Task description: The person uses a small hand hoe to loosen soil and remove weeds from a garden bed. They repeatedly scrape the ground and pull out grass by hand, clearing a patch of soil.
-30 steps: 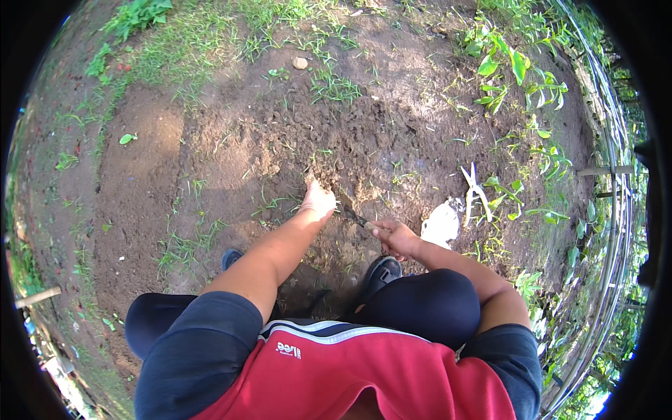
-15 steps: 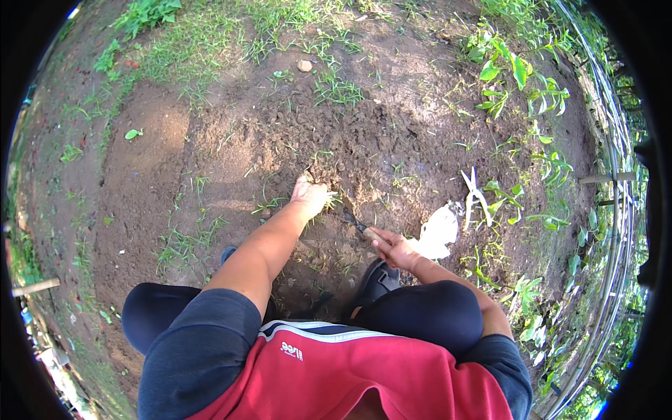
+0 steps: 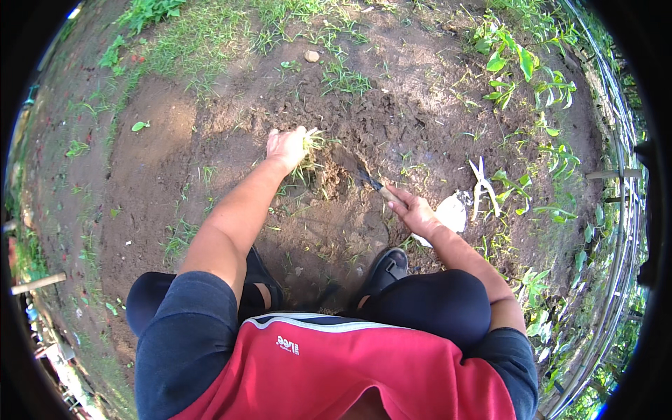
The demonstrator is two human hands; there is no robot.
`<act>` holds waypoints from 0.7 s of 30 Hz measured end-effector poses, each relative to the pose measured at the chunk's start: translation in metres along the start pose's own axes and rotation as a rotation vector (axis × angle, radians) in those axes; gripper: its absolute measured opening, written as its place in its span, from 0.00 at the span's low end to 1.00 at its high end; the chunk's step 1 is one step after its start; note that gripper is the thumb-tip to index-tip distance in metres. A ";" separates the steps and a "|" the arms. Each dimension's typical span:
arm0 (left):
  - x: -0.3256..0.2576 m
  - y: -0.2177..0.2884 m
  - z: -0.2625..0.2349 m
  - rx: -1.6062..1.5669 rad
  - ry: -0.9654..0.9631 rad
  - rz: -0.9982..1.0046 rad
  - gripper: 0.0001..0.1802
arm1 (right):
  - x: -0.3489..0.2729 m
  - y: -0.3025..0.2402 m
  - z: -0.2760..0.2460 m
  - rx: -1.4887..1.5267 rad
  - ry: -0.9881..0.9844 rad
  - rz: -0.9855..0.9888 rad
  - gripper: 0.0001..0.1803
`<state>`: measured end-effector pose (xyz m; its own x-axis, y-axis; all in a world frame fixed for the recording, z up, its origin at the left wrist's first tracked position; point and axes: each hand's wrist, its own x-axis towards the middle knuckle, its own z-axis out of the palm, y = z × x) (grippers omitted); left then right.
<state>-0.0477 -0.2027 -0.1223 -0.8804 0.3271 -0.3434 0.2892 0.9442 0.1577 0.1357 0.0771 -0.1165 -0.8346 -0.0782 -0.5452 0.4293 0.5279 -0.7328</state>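
Note:
My left hand (image 3: pixel 287 147) is stretched forward over bare brown soil and grips a tuft of grass (image 3: pixel 311 143) at its base. My right hand (image 3: pixel 415 210) holds the wooden handle of a small digging tool (image 3: pixel 365 176), whose dark blade is pushed into the loosened earth just right of the tuft. I am squatting, with dark trousers, a red shirt and dark shoes (image 3: pixel 386 266) below the hands.
White-handled shears (image 3: pixel 481 182) lie on the soil to the right, next to a white flat object (image 3: pixel 451 212). Leafy green plants (image 3: pixel 521 70) and a wire fence (image 3: pixel 619 210) line the right side. Grass grows along the far edge, with a small stone (image 3: pixel 311 56).
My left hand has reached further forward and closed on the grass tuft. My right hand with the tool has shifted slightly, the blade now deeper by the tuft.

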 end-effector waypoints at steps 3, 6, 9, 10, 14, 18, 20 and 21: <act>0.004 -0.017 -0.012 0.007 0.143 -0.100 0.13 | -0.005 -0.010 -0.003 0.104 -0.146 0.066 0.24; -0.001 -0.030 -0.012 0.028 0.114 -0.101 0.14 | -0.013 -0.024 -0.007 0.146 -0.356 0.319 0.23; -0.018 -0.028 0.003 0.094 -0.175 -0.029 0.13 | -0.017 -0.038 -0.005 0.241 -0.462 0.406 0.22; -0.026 -0.025 0.011 0.143 -0.246 0.017 0.12 | -0.016 -0.041 -0.005 0.266 -0.507 0.446 0.22; -0.052 -0.009 0.049 0.216 -0.436 0.085 0.16 | -0.003 -0.057 0.000 0.341 -0.568 0.524 0.21; -0.058 -0.008 0.080 0.345 -0.411 0.170 0.14 | 0.017 -0.079 0.007 0.265 -0.608 0.593 0.20; -0.059 -0.011 0.091 0.330 -0.354 0.240 0.12 | 0.023 -0.090 0.012 0.247 -0.601 0.637 0.20; -0.059 -0.012 0.095 0.301 -0.320 0.276 0.11 | 0.025 -0.095 0.015 0.217 -0.596 0.615 0.20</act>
<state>0.0362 -0.2293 -0.1922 -0.6108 0.5164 -0.6002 0.6308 0.7755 0.0254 0.0795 0.0129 -0.0667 -0.1415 -0.2931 -0.9455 0.8496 0.4542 -0.2680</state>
